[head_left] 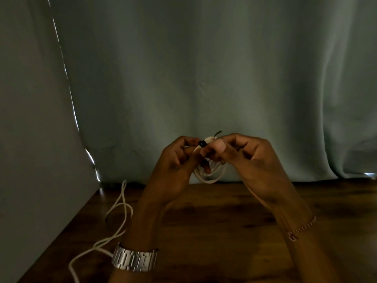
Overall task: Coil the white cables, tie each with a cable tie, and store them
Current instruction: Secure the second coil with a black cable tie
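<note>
The coiled white cable is held in the air above the dark brown wooden table, between both hands and in front of the grey-green curtain. The left hand pinches the top of the coil beside the black plastic cable tie, fingers curled. The right hand pinches the coil at the tie, thumb pressed forward; the tie's thin tail projects just above it.

Handling, as judged: the coil is light, soft and springy, and its loops will likely spread if released. Hold at the bound point. The tie is small and probably slippery.

1 loose white cable lies on the table at left.
</note>
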### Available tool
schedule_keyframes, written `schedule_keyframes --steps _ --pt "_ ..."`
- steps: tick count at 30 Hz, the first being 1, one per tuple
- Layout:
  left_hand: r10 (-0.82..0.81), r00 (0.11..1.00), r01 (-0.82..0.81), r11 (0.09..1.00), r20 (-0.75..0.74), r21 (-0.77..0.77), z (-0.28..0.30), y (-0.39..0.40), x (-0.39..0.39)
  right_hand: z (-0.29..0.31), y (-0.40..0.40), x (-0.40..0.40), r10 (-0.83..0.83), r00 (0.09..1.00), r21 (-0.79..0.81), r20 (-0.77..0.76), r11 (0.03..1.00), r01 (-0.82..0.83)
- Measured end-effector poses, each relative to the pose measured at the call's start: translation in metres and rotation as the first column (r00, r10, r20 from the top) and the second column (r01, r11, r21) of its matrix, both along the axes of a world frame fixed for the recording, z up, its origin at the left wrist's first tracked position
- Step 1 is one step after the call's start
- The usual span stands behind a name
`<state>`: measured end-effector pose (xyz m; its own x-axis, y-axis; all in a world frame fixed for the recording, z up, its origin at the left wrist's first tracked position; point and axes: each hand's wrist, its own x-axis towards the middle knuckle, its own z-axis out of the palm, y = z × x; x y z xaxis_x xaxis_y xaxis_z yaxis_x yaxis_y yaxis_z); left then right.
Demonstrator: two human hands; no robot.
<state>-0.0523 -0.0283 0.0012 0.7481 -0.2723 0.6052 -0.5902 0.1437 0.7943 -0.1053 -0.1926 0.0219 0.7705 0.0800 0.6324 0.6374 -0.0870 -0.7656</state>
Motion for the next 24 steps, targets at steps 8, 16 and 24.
schedule_keyframes --steps 8,16,24 --pt "-0.025 1.0 0.025 0.996 -0.004 -0.084 0.0 -0.002 -0.002 -0.004 0.005 0.005 -0.158 0.977 0.018 0.146 0.987 0.157" --pt "-0.076 0.991 0.051 0.975 -0.108 -0.218 0.001 -0.01 -0.004 -0.009 0.016 0.006 -0.252 0.95 0.05 0.185 0.968 0.247" --pt "-0.277 0.937 0.184 0.908 -0.211 -0.377 0.005 -0.01 -0.005 -0.007 0.016 0.004 -0.361 0.901 0.138 0.242 0.932 0.337"
